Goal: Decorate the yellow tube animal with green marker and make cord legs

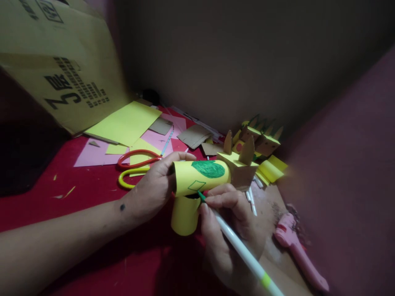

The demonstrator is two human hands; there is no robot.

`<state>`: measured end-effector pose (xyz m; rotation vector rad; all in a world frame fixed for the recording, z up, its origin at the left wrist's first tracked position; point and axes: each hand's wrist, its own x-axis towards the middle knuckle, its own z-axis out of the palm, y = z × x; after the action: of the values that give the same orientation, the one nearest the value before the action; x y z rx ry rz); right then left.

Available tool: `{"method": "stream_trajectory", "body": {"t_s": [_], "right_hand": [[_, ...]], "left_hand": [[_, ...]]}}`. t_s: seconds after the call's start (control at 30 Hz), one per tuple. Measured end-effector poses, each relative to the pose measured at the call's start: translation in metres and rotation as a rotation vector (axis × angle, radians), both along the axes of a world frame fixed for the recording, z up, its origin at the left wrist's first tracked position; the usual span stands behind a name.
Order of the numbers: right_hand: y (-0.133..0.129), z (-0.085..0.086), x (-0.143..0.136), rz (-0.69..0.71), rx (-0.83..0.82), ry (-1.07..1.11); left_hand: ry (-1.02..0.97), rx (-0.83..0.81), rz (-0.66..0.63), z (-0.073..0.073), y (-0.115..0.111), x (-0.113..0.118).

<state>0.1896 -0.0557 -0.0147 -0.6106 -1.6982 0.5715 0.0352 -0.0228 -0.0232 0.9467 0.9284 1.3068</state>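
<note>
My left hand (157,185) is closed around the open end of a yellow paper tube (185,174), holding it sideways. A filled green shape and a green diamond outline are drawn on the tube. At its right end sits a cardboard box head (243,174) with two pointed ears. My right hand (228,226) pinches a white felt-tip marker (243,246) with a green tip, which meets the paper at the diamond's lower corner. A second yellow tube (184,218) stands upright below the first; whether they are joined I cannot tell.
Scissors (138,158) with red and yellow handles lie behind my left hand. Yellow paper (126,123) and cardboard scraps (194,135) cover the back. Similar cardboard figures (267,144) stand back right, and a pink glue gun (296,246) lies right. A large carton (61,53) rises at left.
</note>
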Motion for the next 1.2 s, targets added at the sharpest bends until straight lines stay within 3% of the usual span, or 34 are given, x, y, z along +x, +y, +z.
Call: {"method": "stream_trajectory", "body": {"t_s": [0.47, 0.77, 1.2], "right_hand": [[-0.003, 0.005, 0.000, 0.048, -0.011, 0.029], [-0.002, 0.006, 0.001, 0.050, 0.054, 0.044], [0.000, -0.005, 0.001, -0.015, 0.009, 0.059]], "left_hand": [[0.019, -0.012, 0.002, 0.005, -0.002, -0.002], [-0.003, 0.015, -0.026, 0.020, -0.003, -0.001], [0.005, 0.015, -0.007, 0.013, -0.005, -0.001]]}}
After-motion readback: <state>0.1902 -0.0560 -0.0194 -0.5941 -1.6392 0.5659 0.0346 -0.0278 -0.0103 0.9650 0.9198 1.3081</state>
